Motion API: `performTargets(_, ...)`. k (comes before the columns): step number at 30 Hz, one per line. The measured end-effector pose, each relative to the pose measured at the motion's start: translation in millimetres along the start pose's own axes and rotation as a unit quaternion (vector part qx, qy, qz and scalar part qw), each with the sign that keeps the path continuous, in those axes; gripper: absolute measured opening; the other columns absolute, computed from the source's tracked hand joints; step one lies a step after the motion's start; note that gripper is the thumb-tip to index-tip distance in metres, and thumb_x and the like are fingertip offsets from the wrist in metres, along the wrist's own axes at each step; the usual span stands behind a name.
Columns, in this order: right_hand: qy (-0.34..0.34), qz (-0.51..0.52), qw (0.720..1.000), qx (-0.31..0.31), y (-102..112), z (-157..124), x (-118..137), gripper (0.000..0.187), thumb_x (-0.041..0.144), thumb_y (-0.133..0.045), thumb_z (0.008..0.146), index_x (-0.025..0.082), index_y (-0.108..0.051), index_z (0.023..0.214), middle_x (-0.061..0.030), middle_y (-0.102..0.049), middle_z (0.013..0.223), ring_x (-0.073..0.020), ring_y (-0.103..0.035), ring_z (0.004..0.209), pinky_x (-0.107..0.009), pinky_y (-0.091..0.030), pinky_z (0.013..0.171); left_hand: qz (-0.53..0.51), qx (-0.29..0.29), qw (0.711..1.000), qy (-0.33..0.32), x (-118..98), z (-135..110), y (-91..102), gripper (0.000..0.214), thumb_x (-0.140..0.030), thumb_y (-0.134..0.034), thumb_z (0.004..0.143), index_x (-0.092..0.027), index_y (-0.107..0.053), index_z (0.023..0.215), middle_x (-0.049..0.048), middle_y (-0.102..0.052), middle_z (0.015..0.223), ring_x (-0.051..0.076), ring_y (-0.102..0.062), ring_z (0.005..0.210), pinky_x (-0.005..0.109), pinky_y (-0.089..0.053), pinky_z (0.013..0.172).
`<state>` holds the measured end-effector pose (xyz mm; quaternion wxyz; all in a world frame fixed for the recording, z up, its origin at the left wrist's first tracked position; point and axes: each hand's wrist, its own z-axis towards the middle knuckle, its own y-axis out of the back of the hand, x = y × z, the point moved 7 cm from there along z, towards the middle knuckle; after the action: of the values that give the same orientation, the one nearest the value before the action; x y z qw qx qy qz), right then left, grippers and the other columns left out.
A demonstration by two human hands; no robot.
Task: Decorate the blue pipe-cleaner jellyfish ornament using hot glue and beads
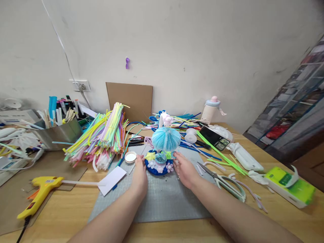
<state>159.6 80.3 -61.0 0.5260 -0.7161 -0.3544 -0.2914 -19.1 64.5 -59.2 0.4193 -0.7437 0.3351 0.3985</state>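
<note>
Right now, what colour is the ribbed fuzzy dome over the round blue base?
The fuzzy dome is light blue, clearest in head view.

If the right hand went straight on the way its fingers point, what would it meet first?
Probably the blue flower-trimmed craft, somewhere on its right side; the right hand points in toward it from close by, though depth leaves contact unclear.

No words, brands or numbers can be read. A dark green label (285,180) on the yellow-green and white soft rectangular packet (302,189), near the table (76,206)'s right edge, is too blurred. Equally illegible are a small pale label (50,181) on the yellow plastic glue gun (40,194), toward the front left corner, and bluish print (19,120) on the white boxy object (21,114) at the back left.
</note>
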Motion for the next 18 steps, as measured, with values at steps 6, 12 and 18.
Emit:
performTargets(6,-0.004,0.017,1.000,-0.003,0.0,0.7,-1.8,0.019,0.031,-0.066,0.071,0.024,-0.061,0.088,-0.0007,-0.071,0.096,-0.0174,-0.060,0.108,-0.028,-0.047,0.091,-0.005,0.031,0.999,-0.004,-9.0,-0.6,-4.6,0.050,-0.051,-0.024,0.092,-0.017,-0.043,0.122,0.0170,-0.045,0.139,0.018,-0.041,0.130,0.029,-0.029,0.110)
performTargets(12,0.009,0.006,1.000,-0.001,0.9,4.6,-1.6,0.016,0.034,-0.060,0.076,0.024,-0.061,0.089,-0.0047,-0.067,0.113,-0.0197,-0.056,0.117,-0.036,-0.043,0.101,0.011,0.084,0.996,-0.036,-12.0,11.1,-7.6,0.053,-0.057,-0.027,0.089,-0.021,-0.046,0.121,0.0150,-0.051,0.135,0.020,-0.042,0.130,0.033,-0.030,0.110)
performTargets(18,0.080,-0.050,0.995,-0.021,10.0,12.6,4.8,0.028,0.038,-0.059,0.075,0.023,-0.059,0.098,-0.0096,-0.062,0.122,-0.0259,-0.050,0.123,-0.048,-0.039,0.102,0.061,0.081,0.989,-0.109,-10.4,24.0,-1.6,0.054,-0.058,-0.028,0.088,-0.019,-0.044,0.121,0.0180,-0.045,0.137,0.024,-0.036,0.134,0.042,-0.026,0.112)
